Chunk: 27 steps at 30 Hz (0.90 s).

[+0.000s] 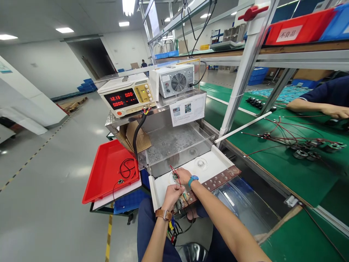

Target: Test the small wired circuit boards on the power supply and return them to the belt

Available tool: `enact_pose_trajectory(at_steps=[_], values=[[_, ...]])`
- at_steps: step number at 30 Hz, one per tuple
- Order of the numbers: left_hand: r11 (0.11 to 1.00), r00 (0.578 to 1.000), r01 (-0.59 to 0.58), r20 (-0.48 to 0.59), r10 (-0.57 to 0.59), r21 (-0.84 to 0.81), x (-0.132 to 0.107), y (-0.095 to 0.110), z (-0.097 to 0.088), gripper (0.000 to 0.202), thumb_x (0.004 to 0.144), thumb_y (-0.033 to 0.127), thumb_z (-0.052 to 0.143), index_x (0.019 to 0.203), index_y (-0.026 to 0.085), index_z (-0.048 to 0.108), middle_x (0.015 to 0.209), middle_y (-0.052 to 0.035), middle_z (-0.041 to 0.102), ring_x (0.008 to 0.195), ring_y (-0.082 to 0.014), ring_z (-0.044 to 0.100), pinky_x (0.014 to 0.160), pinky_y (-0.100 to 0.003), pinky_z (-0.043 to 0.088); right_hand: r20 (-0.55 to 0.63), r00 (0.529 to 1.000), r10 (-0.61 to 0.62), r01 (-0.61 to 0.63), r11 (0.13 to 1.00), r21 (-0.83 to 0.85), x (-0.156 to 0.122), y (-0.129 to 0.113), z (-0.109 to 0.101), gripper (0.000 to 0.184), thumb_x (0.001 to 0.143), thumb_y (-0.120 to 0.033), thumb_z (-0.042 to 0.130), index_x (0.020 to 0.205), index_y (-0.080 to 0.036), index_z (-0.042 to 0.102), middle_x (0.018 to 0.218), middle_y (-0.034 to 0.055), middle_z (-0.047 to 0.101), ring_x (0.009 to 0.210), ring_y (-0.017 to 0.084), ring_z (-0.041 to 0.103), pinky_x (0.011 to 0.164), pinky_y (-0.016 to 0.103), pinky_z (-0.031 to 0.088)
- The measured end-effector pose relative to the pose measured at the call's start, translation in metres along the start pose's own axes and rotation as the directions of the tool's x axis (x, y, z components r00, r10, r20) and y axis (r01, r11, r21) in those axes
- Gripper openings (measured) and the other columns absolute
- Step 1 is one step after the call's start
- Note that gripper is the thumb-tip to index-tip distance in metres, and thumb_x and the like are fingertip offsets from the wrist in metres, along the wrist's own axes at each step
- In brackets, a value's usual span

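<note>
Over the white tray, my right hand, with a blue band on the wrist, is closed on a small round green circuit board with thin red wires. Just in front of it, my left hand, wearing a brown-strapped watch, is pinched near the wire's lower end, close to a small light connector. The fingertips partly hide what the left hand grips. Beneath both hands runs a brown strip with metal studs and a few clipped leads. A round white fixture sits farther right in the tray.
A power supply with red digits and a grey fan-backed unit stand on a metal shelf. Left is a red bin holding a wired board. Wired motors lie on the green bench, near another person's arm.
</note>
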<state>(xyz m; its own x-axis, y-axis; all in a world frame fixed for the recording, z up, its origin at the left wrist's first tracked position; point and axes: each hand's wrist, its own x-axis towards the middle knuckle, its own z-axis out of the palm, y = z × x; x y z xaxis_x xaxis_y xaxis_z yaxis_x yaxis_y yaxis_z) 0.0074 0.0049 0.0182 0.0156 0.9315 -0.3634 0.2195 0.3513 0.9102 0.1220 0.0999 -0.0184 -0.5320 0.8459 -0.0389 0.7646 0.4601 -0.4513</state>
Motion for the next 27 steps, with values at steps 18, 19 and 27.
enact_pose_trajectory(at_steps=[18,19,27], values=[[0.999,0.998,-0.042,-0.049,0.042,-0.015,0.0019,-0.0076,0.0024,0.046,0.050,0.056,0.076,0.043,0.018,0.051,0.044,0.0024,0.046,0.047,-0.0086,0.036,0.050,-0.025,0.027,-0.013,1.000,-0.004,0.005,0.998,0.066,0.0024,-0.0014,0.0079,0.047,0.068,-0.016,0.059,0.114,-0.020,0.063,0.110,0.0096,0.065,0.106,0.025,0.055,0.088,0.031,0.040],[0.999,0.998,-0.043,-0.054,0.042,-0.015,0.0022,-0.0082,0.0027,0.045,0.050,0.055,0.076,0.042,0.019,0.051,0.044,0.0025,0.045,0.047,-0.0087,0.035,0.050,-0.025,0.026,-0.013,1.000,-0.003,0.004,0.998,0.067,0.0023,-0.0018,0.0079,0.047,0.067,-0.016,0.059,0.114,-0.020,0.063,0.110,0.0095,0.065,0.106,0.025,0.055,0.088,0.031,0.040],[0.998,0.992,-0.050,-0.117,0.046,-0.032,0.0035,-0.0086,0.0045,0.046,0.047,0.059,0.075,0.044,0.019,0.053,0.046,0.0011,0.047,0.047,-0.0097,0.037,0.050,-0.025,0.029,-0.022,1.000,-0.018,0.019,0.998,0.059,0.0046,0.0003,0.0091,0.043,0.069,-0.017,0.059,0.112,-0.019,0.064,0.109,0.0097,0.065,0.105,0.025,0.056,0.087,0.031,0.041]])
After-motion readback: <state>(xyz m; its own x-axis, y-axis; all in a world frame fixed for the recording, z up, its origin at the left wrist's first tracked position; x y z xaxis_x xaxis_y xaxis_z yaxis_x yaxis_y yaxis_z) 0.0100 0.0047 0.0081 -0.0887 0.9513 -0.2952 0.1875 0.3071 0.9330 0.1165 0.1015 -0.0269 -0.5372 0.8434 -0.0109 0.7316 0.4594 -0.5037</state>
